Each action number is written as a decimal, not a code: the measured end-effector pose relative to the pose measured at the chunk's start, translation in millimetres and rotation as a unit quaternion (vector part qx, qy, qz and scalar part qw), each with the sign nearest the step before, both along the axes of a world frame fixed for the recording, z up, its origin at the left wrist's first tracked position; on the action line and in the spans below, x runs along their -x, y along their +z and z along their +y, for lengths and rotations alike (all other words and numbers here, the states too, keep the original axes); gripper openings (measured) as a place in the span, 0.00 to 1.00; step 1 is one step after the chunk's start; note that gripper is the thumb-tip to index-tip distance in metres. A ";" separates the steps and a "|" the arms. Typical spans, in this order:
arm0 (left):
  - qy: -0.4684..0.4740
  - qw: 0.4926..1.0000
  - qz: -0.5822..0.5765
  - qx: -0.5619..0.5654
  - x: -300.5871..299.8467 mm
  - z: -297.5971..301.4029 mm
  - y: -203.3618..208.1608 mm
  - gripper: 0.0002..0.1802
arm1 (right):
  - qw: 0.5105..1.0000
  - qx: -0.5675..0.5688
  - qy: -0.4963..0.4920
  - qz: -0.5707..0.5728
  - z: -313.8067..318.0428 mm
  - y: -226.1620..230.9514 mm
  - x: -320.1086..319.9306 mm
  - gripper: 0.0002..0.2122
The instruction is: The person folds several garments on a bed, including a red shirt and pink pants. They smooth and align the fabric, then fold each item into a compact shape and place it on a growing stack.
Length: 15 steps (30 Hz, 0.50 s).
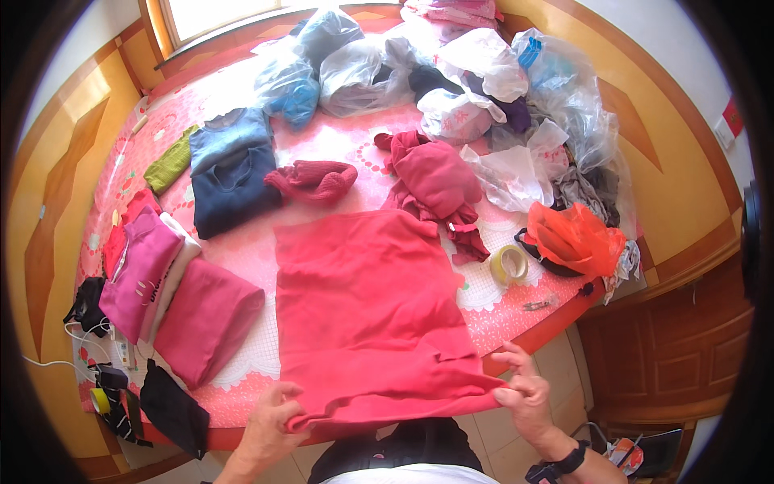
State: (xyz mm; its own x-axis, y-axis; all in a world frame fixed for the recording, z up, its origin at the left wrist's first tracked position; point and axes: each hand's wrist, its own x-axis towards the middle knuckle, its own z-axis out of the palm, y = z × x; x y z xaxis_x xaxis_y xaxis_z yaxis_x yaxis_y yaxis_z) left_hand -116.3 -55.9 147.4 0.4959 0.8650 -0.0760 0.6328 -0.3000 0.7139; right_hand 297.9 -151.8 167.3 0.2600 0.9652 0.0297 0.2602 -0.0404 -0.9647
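Note:
A red garment (371, 298) lies spread flat at the near middle of the table, its near edge gathered and hanging over the front. My left hand (278, 415) pinches its near left corner, and my right hand (526, 391) grips the near right corner between thumb and fingers. The garment's exact kind is not clear. Beyond its far edge are a dark red knitted piece (314, 181) and a crumpled dark red garment (431, 177). To its left lies a folded pink garment (211, 319).
On the left are a pink sweatshirt (139, 274), a folded navy sweater (234, 189) and a black cloth (173, 411). At right sit a tape roll (498, 265) and an orange-red plastic bag (574, 238). Several clear plastic bags (363, 77) line the back.

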 end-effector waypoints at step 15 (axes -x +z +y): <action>-0.080 0.958 0.247 -0.120 40.9 26.3 49.9 0.28 | 0.881 0.123 0.424 0.171 42.7 22.2 104.4 0.10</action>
State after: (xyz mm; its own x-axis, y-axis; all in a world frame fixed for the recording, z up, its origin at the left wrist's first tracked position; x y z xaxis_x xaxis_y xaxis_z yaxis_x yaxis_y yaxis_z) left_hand -157.3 -29.6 197.3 0.5789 0.8027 -0.1431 0.8075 -0.5400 0.2374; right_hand 193.6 -109.0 189.5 -0.6042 0.7830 -0.1478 -0.0058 -0.1898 -0.9818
